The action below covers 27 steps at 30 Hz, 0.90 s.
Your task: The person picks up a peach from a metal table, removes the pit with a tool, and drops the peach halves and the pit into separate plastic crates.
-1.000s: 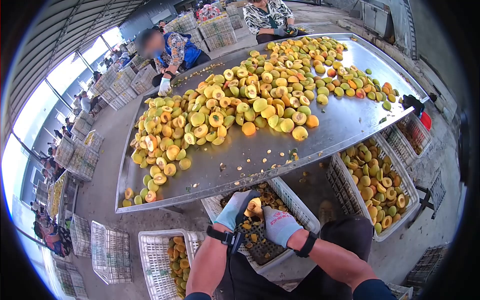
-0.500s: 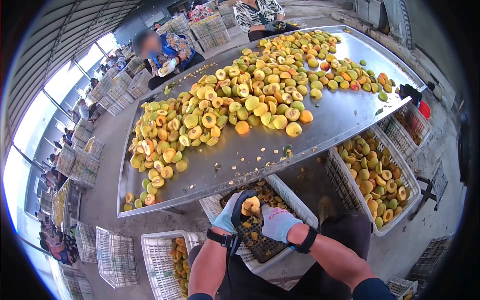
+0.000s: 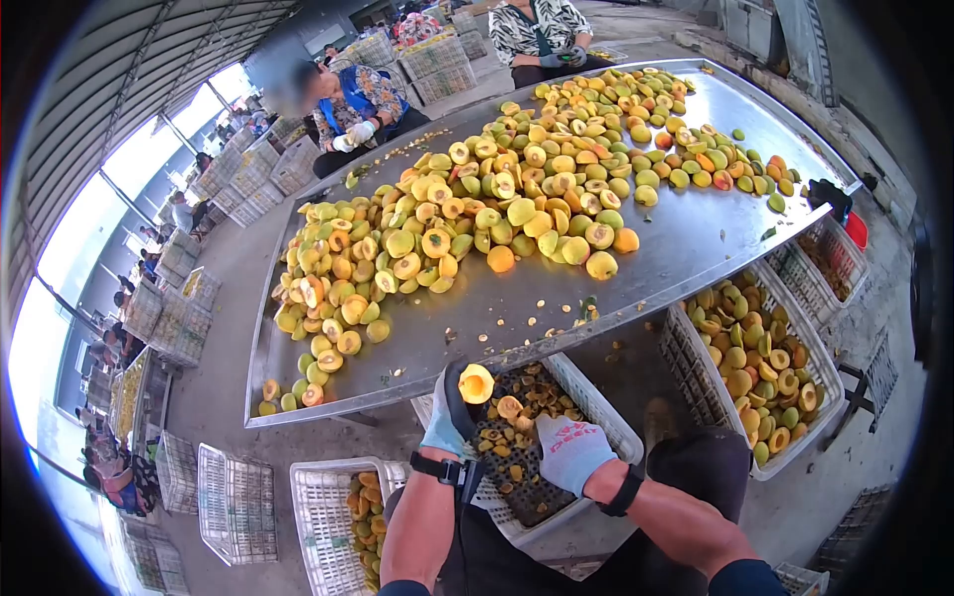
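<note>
My left hand point(image 3: 450, 412), in a grey-blue glove with dark fingers, holds a hollowed yellow fruit half point(image 3: 476, 383) near the table's front edge. Lower right of it, my right hand point(image 3: 573, 452) in a light glove is over a crate point(image 3: 604, 409) of brown and yellow scraps. Its fingertips point down-left beside a brownish piece point(image 3: 510, 407); whatever they grip, if anything, cannot be made out. Above both hands, a large heap of halved fruit point(image 3: 477, 199) lies on the metal table point(image 3: 437, 338).
White crates of fruit halves stand at the right point(image 3: 760, 363) and lower left point(image 3: 328, 517). An empty-looking crate point(image 3: 237, 505) is farther left. Two people, one in a blue vest point(image 3: 358, 99) and one in a patterned top point(image 3: 537, 35), sit beyond the table. Stacked crates point(image 3: 437, 65) rise behind them.
My hands have moved apart. The left one has risen with the fruit half, its hollow now showing, and the right one has shifted slightly right. The camera view has also shifted.
</note>
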Each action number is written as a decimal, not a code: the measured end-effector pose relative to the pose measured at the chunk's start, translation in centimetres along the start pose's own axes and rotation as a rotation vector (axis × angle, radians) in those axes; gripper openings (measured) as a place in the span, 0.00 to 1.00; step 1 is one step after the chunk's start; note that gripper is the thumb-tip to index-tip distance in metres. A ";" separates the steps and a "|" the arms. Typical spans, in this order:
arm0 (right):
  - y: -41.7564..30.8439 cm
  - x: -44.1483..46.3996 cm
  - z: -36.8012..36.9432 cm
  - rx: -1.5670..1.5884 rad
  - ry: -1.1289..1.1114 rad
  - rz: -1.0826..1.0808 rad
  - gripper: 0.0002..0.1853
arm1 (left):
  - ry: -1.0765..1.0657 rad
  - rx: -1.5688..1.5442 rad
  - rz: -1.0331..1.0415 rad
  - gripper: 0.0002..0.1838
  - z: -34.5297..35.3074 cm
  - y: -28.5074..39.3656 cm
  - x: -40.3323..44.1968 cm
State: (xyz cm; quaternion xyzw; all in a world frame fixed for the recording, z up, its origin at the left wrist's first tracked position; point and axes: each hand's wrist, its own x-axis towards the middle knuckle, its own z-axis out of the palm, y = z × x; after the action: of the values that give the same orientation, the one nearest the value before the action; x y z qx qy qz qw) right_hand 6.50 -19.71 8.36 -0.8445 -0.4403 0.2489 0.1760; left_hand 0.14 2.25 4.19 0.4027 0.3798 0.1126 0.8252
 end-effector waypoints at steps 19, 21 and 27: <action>0.8 -1.6 -1.2 -0.121 -0.038 -0.206 0.11 | 0.961 2.002 -0.141 0.29 -15.9 12.8 -21.0; 1.2 -1.9 -1.6 -0.109 -0.037 -0.240 0.11 | 0.894 1.983 -0.006 0.29 -14.2 14.8 -17.4; 2.0 -1.6 -2.0 -0.051 -0.055 -0.281 0.10 | 0.484 1.789 0.332 0.30 -2.9 14.6 2.3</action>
State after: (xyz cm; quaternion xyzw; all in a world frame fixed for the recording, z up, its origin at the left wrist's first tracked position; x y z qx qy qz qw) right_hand 8.22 -22.32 9.36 -0.7717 -0.5649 0.2336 0.1755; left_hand 1.35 14.55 12.80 0.9015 0.4243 -0.0243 0.0813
